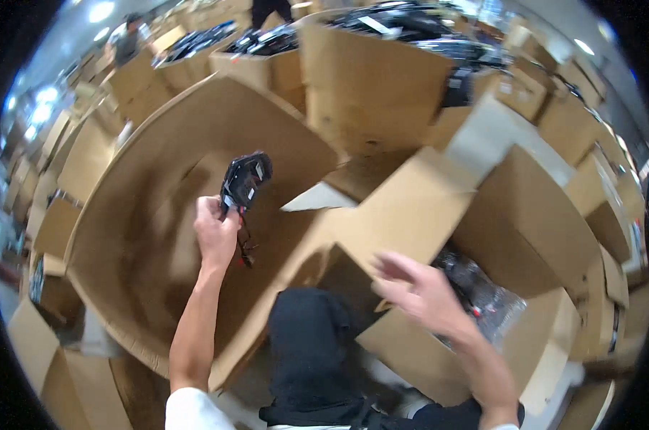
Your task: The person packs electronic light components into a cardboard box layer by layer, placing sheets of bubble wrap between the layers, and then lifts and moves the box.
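My left hand (pixel 218 228) is closed around one end of a black plastic part (pixel 247 178) with pale labels, and holds it up over a big, deep cardboard box (pixel 159 143). A thin dark cable with a bit of red (pixel 246 244) dangles from the part. My right hand (pixel 418 290) is in the air at the near edge of a smaller open box (pixel 547 261), its fingers apart and somewhat blurred, with nothing in them. Inside that box lie dark items in clear plastic wrap (pixel 486 297).
Beyond stands a tall box (pixel 375 79) heaped with black parts (pixel 403 25). More filled boxes (pixel 271 68) line the back. A cardboard flap (pixel 403 208) juts between the two near boxes. Stacked cartons (pixel 583 136) crowd the right. A person (pixel 127 39) stands far left.
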`<state>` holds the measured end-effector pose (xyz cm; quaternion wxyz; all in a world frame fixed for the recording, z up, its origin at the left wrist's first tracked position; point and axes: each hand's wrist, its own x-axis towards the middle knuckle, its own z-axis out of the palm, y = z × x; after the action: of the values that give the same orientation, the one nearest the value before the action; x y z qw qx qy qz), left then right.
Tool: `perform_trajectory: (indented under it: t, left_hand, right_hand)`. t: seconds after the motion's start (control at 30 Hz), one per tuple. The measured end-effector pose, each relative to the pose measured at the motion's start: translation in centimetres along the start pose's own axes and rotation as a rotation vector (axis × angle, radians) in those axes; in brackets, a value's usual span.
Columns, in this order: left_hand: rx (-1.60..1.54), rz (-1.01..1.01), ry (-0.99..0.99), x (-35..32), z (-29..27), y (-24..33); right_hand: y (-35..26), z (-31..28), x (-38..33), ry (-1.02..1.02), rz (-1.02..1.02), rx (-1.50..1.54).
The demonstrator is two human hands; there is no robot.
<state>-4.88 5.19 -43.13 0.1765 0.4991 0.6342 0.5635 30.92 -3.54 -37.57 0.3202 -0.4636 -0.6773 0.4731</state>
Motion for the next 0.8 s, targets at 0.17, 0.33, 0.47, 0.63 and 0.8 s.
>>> perform_trajectory:
  t: [0.17, 0.33, 0.47, 0.63, 0.8]
  left_hand:
    - [0.085, 1.186, 0.031, -6.5, 8.9, 19.0]
    - [-0.229, 1.152, -0.388, -11.7, 15.8, 26.6]
    - [0.035, 1.16, -0.553, -12.6, 18.1, 20.7]
    - [0.155, 0.978, -0.673, -13.2, 19.5, 18.2]
    - [0.212, 0.968, -0.686, -13.2, 20.8, 19.8]
  right_hand:
    - [-9.5, -0.5, 4.0, 0.413, -0.286, 0.578]
    - [-9.1, -15.1, -5.3, 0.949, -0.456, 0.215]
    - [-8.3, -20.6, -13.3, 0.937, -0.277, -0.334]
    - [4.8, -22.9, -10.3, 0.613, 0.234, -0.332]
    - [30.1, -23.4, -7.6, 0.668, 0.349, 0.746]
